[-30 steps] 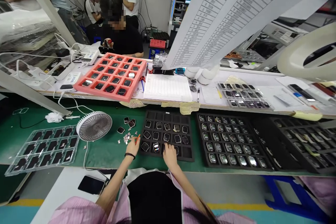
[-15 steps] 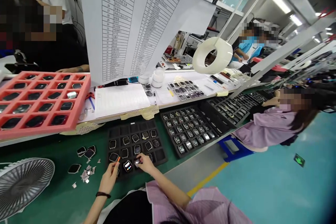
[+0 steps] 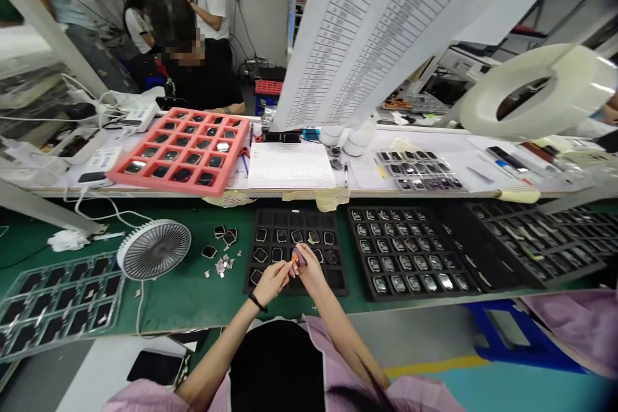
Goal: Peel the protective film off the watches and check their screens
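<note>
Green bench mat [image 3: 168, 309], black foam compartment tray [image 3: 333, 283]: left hand [image 3: 273, 283] narrowly pinching a slim orange-tipped tool [image 3: 293, 259], right hand [image 3: 309, 273] narrowly pinching a small purplish piece [image 3: 300, 257], close handwork calling for steady fingertips.

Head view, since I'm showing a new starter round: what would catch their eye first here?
A pink foam tray of dark screens stands out at the back, with a long printed chart hanging to its right. In front, the left hand and right hand meet over a black tray, beside a small white fan.
</note>
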{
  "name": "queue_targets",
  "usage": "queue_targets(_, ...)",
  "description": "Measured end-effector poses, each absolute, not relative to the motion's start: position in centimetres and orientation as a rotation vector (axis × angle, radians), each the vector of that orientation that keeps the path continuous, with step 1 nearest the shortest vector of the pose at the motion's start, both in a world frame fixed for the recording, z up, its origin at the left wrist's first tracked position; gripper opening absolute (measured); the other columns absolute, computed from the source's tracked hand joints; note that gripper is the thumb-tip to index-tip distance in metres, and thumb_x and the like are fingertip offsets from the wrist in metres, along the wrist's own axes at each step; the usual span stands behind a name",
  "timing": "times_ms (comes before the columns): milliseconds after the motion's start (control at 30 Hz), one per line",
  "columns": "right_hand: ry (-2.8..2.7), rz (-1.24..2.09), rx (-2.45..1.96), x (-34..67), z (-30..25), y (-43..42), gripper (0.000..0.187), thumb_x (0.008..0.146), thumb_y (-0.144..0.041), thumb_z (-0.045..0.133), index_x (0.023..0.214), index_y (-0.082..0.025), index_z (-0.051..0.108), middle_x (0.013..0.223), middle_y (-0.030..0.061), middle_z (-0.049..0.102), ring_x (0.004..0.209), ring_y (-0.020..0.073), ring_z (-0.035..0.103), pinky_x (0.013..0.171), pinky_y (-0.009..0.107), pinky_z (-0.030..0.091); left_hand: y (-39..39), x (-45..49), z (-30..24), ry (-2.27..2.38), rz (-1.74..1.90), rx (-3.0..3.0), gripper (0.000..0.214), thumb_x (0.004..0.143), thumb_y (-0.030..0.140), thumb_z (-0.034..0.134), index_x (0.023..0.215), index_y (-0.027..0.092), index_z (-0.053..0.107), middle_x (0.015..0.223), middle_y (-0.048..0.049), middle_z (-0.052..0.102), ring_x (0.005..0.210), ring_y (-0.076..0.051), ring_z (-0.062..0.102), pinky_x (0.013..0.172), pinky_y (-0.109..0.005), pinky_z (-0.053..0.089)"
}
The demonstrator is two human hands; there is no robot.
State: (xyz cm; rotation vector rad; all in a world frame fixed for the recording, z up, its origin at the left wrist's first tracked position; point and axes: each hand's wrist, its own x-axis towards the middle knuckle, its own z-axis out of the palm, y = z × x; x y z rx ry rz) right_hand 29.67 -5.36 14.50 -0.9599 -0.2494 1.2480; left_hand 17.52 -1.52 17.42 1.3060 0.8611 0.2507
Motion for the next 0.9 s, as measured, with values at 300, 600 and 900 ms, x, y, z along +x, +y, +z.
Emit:
queue_targets(300, -0.207, 1.256, -0.957, 28.8, 16.9, -5.1, 0.028, 0.068, -0.038, 0.075, 0.077, -0.021, 0.054, 0.053, -0.0071, 0.056, 0.037, 0.0081, 0.046, 0.036, 0.02, 0.038, -1.4, 16.9, 19.0, 0.824, 0.305, 1.284, 0.046, 0.078, 0.062, 0.047, 0.069, 0.018, 0.052, 0.042, 0.0113, 0.033, 0.03, -0.004, 0.023, 0.032, -0.018, 0.017)
queue_targets(600, -0.247, 1.361, -0.929, 28.1, 17.6, -5.2, 0.025, 0.075, -0.037, 0.071, 0.073, -0.02, 0.053, 0.044, -0.01, 0.044, 0.03, 0.0046, 0.036, 0.031, 0.016, 0.025, -0.8, 15.9, 19.2, 0.806, 0.278, 1.236, 0.048, 0.074, 0.064, 0.051, 0.068, 0.016, 0.056, 0.042, 0.0107, 0.035, 0.029, -0.003, 0.022, 0.03, -0.017, 0.016)
queue_targets(900, -0.232, 1.476, -0.885, 27.7, 17.0, -4.7, 0.032, 0.078, -0.037, 0.064, 0.06, -0.021, 0.044, 0.044, -0.0109, 0.034, 0.029, 0.0017, 0.015, 0.029, 0.016, 0.019, -1.6, 15.7, 18.9, 0.816, 0.32, 1.181, 0.053, 0.072, 0.07, 0.05, 0.069, 0.017, 0.053, 0.042, 0.012, 0.03, 0.03, -0.002, 0.017, 0.03, -0.017, 0.015)
